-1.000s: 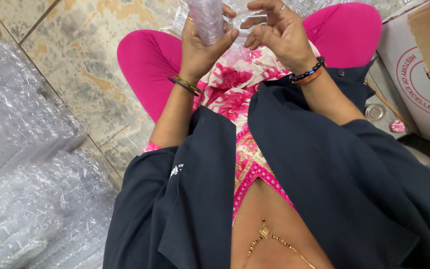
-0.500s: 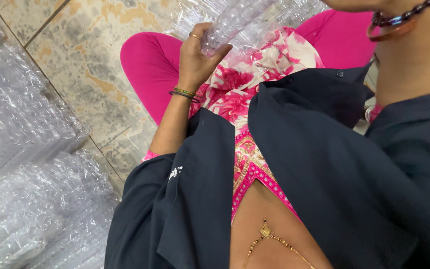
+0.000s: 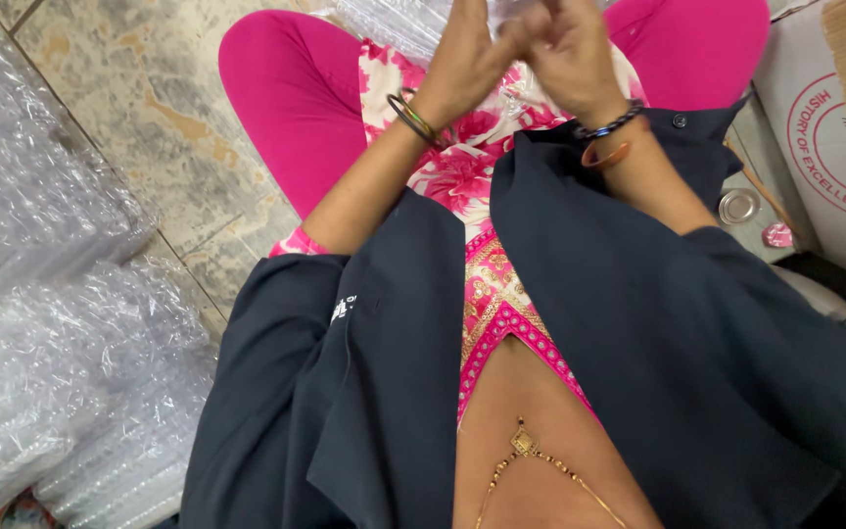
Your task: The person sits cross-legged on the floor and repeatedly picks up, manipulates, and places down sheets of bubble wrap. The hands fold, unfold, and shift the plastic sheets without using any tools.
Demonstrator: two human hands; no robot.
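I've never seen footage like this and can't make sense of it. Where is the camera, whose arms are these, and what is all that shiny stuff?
The camera sits on a person's head and looks down their own body, so you see their dark jacket and pink trousers as they sit on a tiled floor. The left hand and right hand meet at the top edge, working on clear plastic; what exactly they grip is cut off. Stacks of clear plastic wrapped items lie on the floor to the left. A cardboard box stands at the right.
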